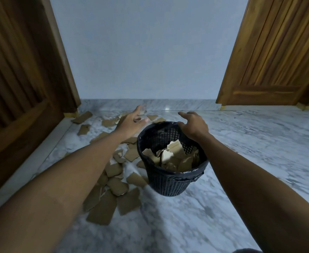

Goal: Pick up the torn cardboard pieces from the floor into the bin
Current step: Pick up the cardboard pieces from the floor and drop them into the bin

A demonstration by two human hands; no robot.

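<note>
A black mesh bin (170, 181) stands on the marble floor, tilted a little, with several torn cardboard pieces (170, 157) inside it. My right hand (193, 125) rests on the bin's far rim, fingers curled over the edge. Several brown torn cardboard pieces (111, 198) lie scattered on the floor left of the bin, more (83, 123) farther back near the wall. My left hand (131, 122) reaches out over the far pieces, fingers spread, with nothing in it.
A dark wooden door (22, 84) stands close on the left, another wooden door (274, 52) at the back right. A pale wall (150, 52) closes off the far side. Marble floor (259, 143) stretches to the right of the bin.
</note>
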